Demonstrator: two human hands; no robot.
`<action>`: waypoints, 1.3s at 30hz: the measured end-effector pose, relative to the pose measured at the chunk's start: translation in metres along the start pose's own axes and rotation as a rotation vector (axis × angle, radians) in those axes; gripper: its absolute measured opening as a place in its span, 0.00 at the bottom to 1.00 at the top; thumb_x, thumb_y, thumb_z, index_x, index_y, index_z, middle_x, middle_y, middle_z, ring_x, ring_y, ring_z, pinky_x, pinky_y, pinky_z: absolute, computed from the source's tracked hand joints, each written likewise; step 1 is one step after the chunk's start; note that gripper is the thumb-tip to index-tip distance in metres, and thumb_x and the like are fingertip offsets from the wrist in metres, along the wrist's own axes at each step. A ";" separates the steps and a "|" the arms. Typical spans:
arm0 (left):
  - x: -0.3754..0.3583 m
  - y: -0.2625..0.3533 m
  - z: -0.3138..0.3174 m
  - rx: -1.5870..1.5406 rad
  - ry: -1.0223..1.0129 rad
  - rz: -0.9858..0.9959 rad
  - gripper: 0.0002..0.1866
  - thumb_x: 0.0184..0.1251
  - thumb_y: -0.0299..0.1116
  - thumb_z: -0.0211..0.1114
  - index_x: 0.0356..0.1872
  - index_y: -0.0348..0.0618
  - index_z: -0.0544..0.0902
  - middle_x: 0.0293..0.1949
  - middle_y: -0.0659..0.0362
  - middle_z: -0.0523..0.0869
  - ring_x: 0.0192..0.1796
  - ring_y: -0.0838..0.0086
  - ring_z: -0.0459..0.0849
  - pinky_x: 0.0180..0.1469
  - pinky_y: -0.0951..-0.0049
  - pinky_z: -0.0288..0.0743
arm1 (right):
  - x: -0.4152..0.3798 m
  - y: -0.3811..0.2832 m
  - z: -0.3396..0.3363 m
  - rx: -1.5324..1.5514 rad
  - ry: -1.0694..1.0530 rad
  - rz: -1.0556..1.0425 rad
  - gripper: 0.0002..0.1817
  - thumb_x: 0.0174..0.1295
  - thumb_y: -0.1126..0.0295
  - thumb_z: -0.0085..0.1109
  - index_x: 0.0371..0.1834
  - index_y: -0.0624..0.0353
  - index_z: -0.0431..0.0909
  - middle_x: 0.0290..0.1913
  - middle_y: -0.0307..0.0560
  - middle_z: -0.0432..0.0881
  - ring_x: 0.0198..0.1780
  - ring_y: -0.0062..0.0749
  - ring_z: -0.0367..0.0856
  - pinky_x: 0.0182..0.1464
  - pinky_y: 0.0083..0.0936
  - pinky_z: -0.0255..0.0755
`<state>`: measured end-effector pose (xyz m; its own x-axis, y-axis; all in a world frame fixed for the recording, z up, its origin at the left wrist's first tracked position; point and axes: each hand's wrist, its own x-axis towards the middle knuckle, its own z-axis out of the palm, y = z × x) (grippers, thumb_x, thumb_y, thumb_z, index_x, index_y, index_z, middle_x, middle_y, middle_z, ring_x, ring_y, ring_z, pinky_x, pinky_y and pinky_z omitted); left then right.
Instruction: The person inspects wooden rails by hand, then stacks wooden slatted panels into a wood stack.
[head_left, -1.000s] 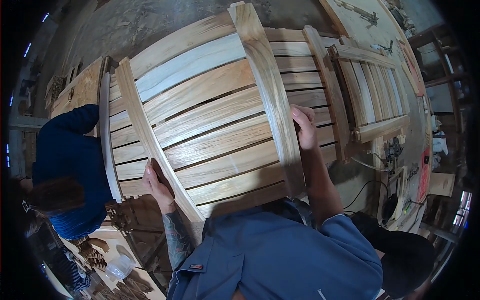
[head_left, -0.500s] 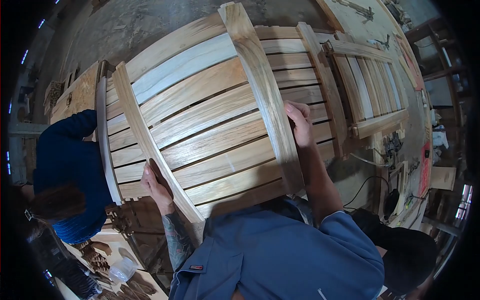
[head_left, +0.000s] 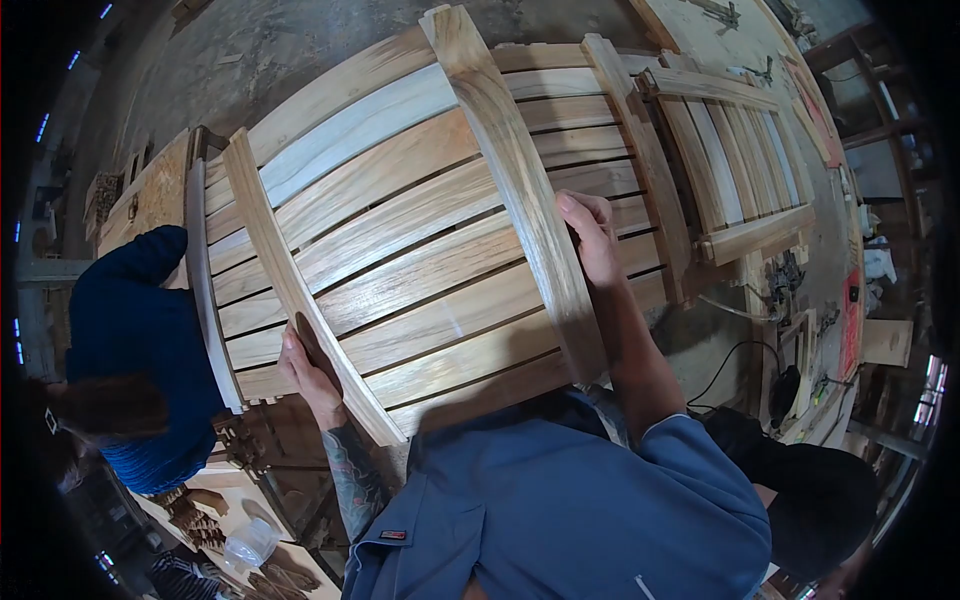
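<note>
A slatted wooden panel [head_left: 408, 262] with a rail along each side is held tilted in front of my body. My left hand [head_left: 312, 378] grips its left rail near the lower end, thumb on the outer edge and the other fingers mostly hidden. Around the outer edge of the right rail, about midway up, my right hand [head_left: 590, 238] is closed. Beneath and behind it lies another slatted panel [head_left: 570, 113], showing on both sides of the held one.
Farther right rests a smaller slatted panel [head_left: 735, 150]. A co-worker in a dark blue sweater [head_left: 150, 350] bends close on the left, and a person in black [head_left: 815, 500] is at the lower right. A clear plastic container [head_left: 252, 542] stands on the lower-left table among wooden pieces.
The held panel's upper right part and my right hand have shifted slightly left. Both hands keep their grip.
</note>
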<state>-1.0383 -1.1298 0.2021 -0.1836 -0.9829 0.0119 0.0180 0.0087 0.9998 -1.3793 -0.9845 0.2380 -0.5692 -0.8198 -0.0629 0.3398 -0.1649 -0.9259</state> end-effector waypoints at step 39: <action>0.007 0.005 0.004 0.010 -0.120 0.095 0.31 0.81 0.46 0.40 0.72 0.29 0.61 0.68 0.47 0.71 0.64 0.67 0.74 0.67 0.67 0.65 | -0.003 -0.011 0.011 -0.067 0.003 0.001 0.16 0.72 0.63 0.51 0.29 0.61 0.79 0.26 0.29 0.76 0.27 0.10 0.68 0.30 0.15 0.62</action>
<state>-1.0431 -1.1365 0.2068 -0.2978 -0.9485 0.1078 0.0308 0.1034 0.9942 -1.3728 -0.9865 0.2522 -0.5709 -0.8184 -0.0650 0.2899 -0.1269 -0.9486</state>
